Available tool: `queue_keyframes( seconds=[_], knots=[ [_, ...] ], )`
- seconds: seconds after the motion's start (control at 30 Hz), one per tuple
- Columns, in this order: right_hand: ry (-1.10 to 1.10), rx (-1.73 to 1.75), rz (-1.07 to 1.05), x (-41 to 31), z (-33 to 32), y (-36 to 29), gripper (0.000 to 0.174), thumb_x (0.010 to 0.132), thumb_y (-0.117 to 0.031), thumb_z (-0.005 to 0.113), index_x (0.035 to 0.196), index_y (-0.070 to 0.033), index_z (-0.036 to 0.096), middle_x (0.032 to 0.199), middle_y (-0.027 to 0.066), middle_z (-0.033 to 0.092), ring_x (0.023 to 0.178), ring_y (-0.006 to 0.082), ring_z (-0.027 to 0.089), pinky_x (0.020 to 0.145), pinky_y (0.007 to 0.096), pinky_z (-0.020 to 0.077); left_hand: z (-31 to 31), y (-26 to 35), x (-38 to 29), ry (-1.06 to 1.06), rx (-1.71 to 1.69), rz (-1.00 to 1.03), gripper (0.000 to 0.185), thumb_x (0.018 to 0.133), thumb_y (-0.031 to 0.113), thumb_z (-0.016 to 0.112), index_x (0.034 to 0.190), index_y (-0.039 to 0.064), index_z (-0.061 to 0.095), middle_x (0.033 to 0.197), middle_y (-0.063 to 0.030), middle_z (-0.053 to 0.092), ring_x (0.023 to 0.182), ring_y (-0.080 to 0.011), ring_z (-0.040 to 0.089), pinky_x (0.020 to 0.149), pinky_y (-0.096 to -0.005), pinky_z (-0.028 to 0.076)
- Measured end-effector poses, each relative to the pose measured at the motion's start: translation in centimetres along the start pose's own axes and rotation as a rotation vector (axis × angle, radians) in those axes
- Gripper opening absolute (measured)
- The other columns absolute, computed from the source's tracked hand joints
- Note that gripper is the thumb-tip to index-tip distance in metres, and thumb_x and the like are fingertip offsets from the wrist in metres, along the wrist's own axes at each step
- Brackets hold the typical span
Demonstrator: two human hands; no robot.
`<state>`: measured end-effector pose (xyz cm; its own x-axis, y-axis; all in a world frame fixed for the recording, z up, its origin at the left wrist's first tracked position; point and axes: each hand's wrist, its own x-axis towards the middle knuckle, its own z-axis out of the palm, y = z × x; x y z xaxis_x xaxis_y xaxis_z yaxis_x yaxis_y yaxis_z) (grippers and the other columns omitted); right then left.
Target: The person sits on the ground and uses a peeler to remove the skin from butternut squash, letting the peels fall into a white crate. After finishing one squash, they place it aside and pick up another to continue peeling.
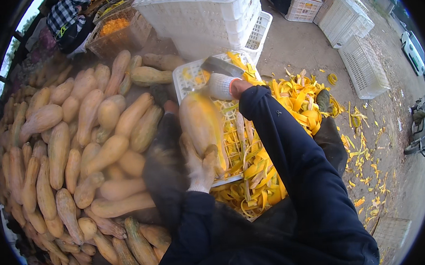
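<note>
A large pale-orange squash [199, 118] lies lengthwise before me over an upturned white plastic crate [181, 81], with a bright yellow peeled strip along its right side. My left hand [201, 168], in a soiled white work glove, grips the squash's near end. My right hand [221, 86], in a white knit glove with a red cuff edge, is closed around a tool at the squash's far end; its handle is mostly hidden by the glove. A broad dark metal blade [222, 67] shows just beyond that hand. Long yellow peelings [261, 166] lie on and beside the crate.
A big heap of unpeeled squashes [85, 115] fills the left side. Stacked white crates [204, 22] stand ahead, near a crate of orange pieces [114, 26]. More peelings [295, 101] pile at my right. A person in a checked shirt [66, 17] is at the far left.
</note>
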<state>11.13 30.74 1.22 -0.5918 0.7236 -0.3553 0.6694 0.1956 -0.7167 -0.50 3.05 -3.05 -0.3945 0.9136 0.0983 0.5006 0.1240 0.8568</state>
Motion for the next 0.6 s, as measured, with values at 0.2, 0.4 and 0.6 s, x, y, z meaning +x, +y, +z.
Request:
queue_keyframes(
  seconds=[0.2, 0.4, 0.6],
  knots=[
    [0.360, -0.072, -0.058, -10.3, 6.2, 1.6, 0.041, 0.105, -0.032, 0.057, 0.114, 0.005, 0.072, 0.098, 0.0337, 0.074, 0.101, 0.0468, 0.073, 0.090, 0.0529, 0.0564, 0.1, -0.8, 0.2, -0.098, -0.196, -0.058, 0.078, 0.105, 0.017, 0.062, 0.170, -0.004, 0.025, 0.175, -0.0251, 0.028, 0.163, -0.0348, 0.027, 0.133, -0.0396, 0.021],
    [0.425, -0.157, 0.071, -20.5, 15.3, 0.8, 0.036, 0.105, -0.030, 0.059, 0.103, 0.004, 0.071, 0.093, 0.0297, 0.073, 0.085, 0.0482, 0.073, 0.079, 0.0548, 0.0591, 1.2, -3.4, 0.6, -0.049, -0.139, 0.066, 0.075, 0.100, 0.013, 0.053, 0.169, -0.003, 0.029, 0.175, -0.0273, 0.029, 0.163, -0.0373, 0.027, 0.133, -0.0409, 0.021],
    [-0.019, -0.202, 0.071, -33.7, 18.9, -1.8, 0.051, 0.105, -0.036, 0.059, 0.143, -0.002, 0.056, 0.103, 0.0281, 0.074, 0.094, 0.0467, 0.075, 0.080, 0.0562, 0.0600, 1.9, -3.9, -0.3, -0.051, -0.434, -0.029, 0.072, 0.104, 0.008, 0.049, 0.171, -0.003, 0.024, 0.178, -0.0211, 0.027, 0.164, -0.0309, 0.026, 0.133, -0.0366, 0.020]
  ],
)
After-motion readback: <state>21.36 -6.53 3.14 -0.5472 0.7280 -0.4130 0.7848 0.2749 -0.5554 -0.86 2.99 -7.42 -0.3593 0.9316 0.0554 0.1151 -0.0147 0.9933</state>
